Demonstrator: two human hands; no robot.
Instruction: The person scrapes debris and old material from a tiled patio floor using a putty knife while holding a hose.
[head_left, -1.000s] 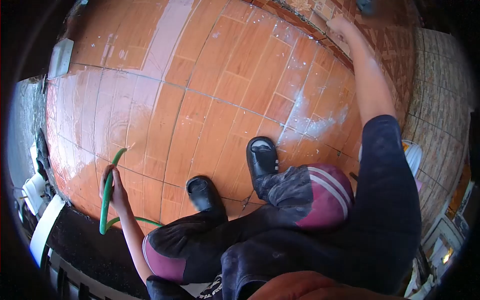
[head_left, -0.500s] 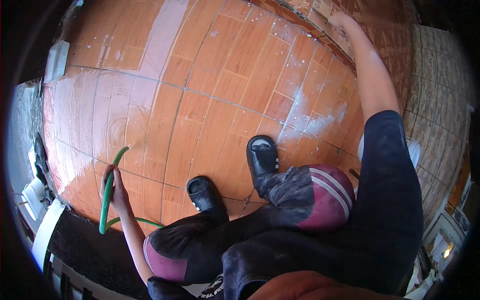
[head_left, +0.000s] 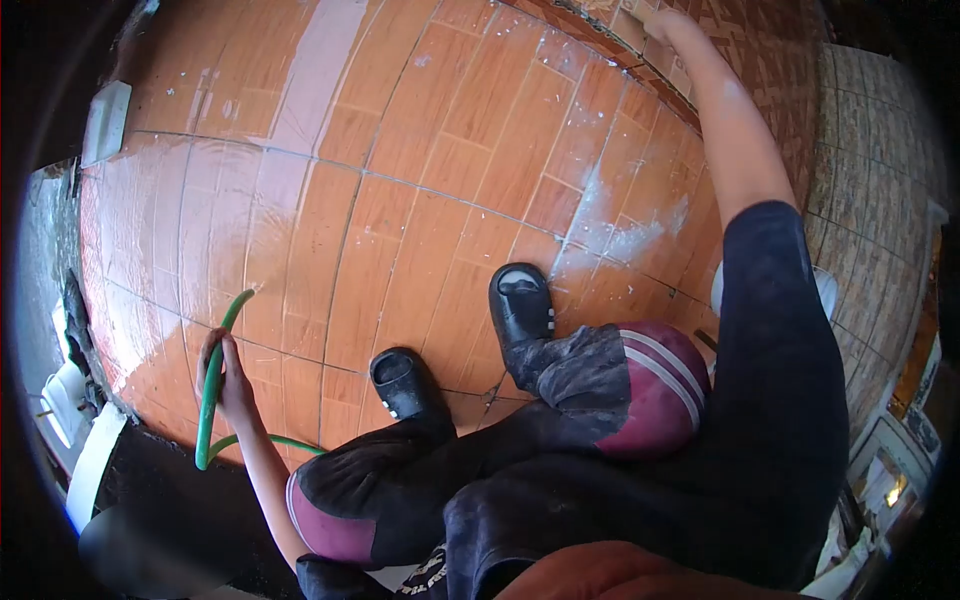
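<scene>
My left hand is closed round a green hose, whose end points over the orange tiled floor. Water ripples spread on the tiles beyond the hose end. My right arm stretches out to the upper right, where my right hand is at the tiled ledge. Its fingers are partly hidden and blurred, and I cannot make out what they hold, if anything. White residue lies on the tiles between my feet and the ledge.
My feet are in black slides, the left one nearer and the right one farther out. A white block stands at the upper left floor edge. Behind my right sleeve is a white container. A stone-patterned surface runs along the right.
My right hand has shifted slightly up and left along the ledge. The view has moved a little. A dark blurred shape has appeared at the lower left. My left hand keeps its hold on the hose.
</scene>
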